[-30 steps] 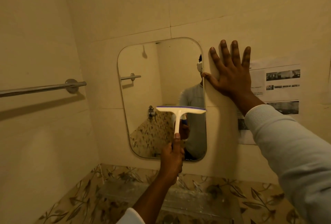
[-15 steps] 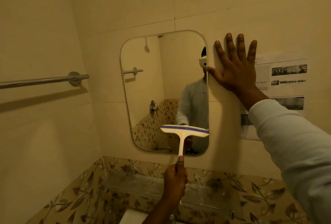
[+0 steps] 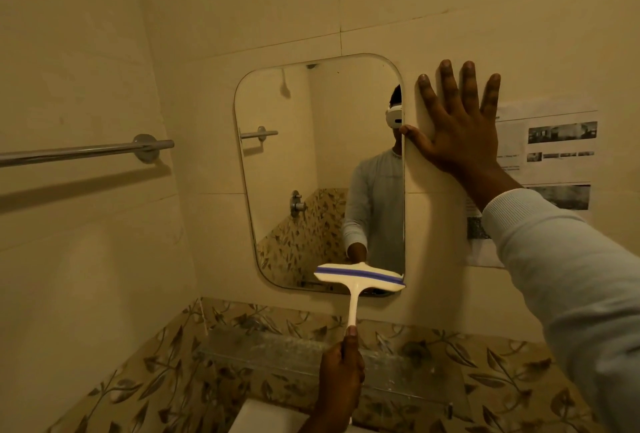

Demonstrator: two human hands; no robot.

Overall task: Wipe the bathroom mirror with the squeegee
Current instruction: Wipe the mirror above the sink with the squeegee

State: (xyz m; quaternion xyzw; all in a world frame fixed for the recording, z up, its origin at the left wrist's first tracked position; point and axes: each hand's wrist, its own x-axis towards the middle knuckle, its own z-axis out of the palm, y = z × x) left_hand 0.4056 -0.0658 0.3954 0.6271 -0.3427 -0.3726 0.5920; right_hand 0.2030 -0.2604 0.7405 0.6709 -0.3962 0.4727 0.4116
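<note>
cream squeegee low on the mirror, my left grip on its handle.

my left grip (image 3: pixel 341 377) is clenched round the bottom of the handle of the cream plastic squeegee (image 3: pixel 358 278), thumb laid up along the stem. just beyond it a clear glass shelf (image 3: pixel 294 349) juts from the leaf-patterned tile band (image 3: pixel 502 370). the squeegee's blue-striped blade lies nearly level across the bottom right corner of the rounded rectangular wall mirror (image 3: pixel 311 155). my right grip (image 3: pixel 457 134) is released, fingers spread flat on the beige wall tile (image 3: pixel 433 16) just beside the mirror's right edge, thumb tip touching that edge. a printed paper sheet (image 3: pixel 554 155) hangs right of it. a chrome towel bar (image 3: pixel 86 152) runs along the left wall.
</note>
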